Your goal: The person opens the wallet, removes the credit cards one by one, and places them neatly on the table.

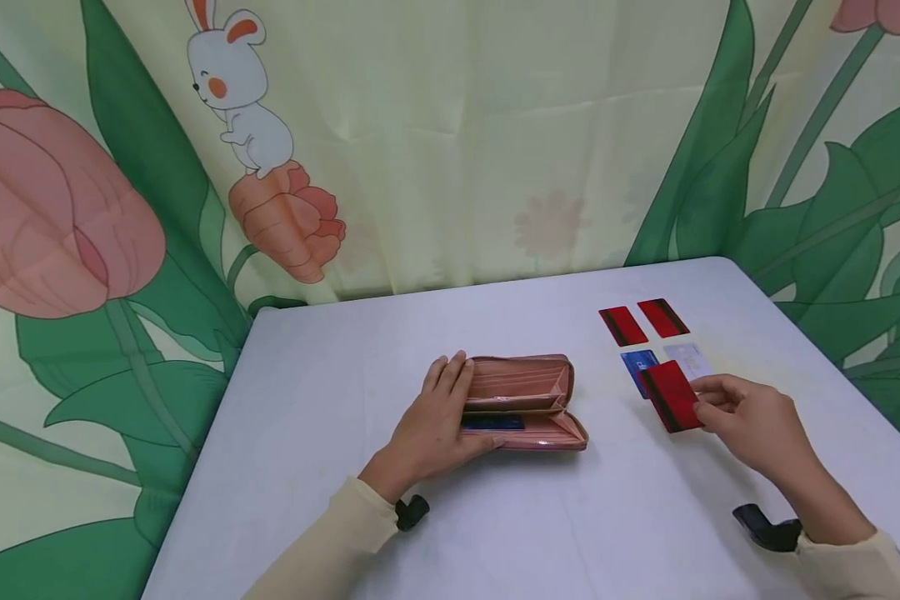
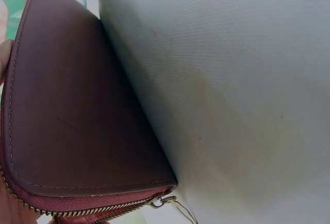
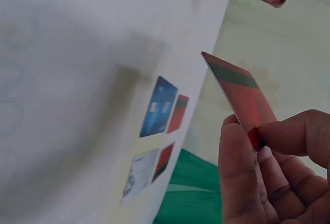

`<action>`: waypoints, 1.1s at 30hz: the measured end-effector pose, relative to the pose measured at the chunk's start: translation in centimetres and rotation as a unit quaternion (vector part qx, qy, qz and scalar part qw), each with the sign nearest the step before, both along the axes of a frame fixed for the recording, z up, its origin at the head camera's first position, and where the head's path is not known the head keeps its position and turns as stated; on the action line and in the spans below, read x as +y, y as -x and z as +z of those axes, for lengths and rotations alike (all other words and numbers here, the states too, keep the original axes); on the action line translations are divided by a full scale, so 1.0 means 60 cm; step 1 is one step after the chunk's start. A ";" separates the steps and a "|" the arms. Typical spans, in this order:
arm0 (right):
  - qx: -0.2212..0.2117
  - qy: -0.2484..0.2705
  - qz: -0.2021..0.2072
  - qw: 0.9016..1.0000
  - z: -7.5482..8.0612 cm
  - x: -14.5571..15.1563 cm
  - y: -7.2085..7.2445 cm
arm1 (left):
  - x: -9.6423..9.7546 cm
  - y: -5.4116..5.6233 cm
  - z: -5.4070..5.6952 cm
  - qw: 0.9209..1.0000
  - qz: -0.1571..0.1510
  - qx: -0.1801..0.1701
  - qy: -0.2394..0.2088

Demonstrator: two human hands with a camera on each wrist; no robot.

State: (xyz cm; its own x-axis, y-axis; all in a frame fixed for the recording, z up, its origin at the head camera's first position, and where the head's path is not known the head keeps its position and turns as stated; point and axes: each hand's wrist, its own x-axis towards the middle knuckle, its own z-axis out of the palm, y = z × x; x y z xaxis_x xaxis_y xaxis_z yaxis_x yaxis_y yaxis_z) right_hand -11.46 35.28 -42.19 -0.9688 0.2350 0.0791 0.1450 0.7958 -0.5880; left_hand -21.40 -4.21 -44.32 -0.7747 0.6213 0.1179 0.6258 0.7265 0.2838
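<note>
A pink zip-around wallet (image 1: 521, 440) stands unzipped on the table, its inner slots showing and a dark blue card (image 1: 493, 422) inside. At its left end, my left hand (image 1: 431, 421) holds it, thumb along the near edge and fingers at the far side. The wallet's outer cover (image 2: 77, 95) fills the left of the left wrist view. My right hand (image 1: 757, 421) pinches a red card (image 1: 672, 396) with a dark stripe between thumb and fingers. In the right wrist view that red card (image 3: 240, 90) is raised above the table, tilted.
Beyond the held card lie two red cards, one left (image 1: 623, 326) and one right (image 1: 663, 317), with a blue card (image 1: 639, 370) and a whitish card (image 1: 687, 361) nearer. All rest on the white table (image 1: 330, 375). A printed curtain (image 1: 450, 150) hangs behind.
</note>
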 end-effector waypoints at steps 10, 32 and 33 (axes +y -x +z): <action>-0.119 0.057 -0.017 0.991 -0.032 0.034 0.001 | -0.004 0.000 0.004 1.000 0.002 -0.001 -0.002; -0.162 0.007 -0.044 0.986 -0.049 0.037 0.005 | -0.001 0.000 -0.001 1.000 -0.002 0.002 -0.004; -0.159 0.002 -0.043 0.986 -0.049 0.037 0.004 | -0.001 -0.001 -0.001 1.000 -0.002 0.001 -0.004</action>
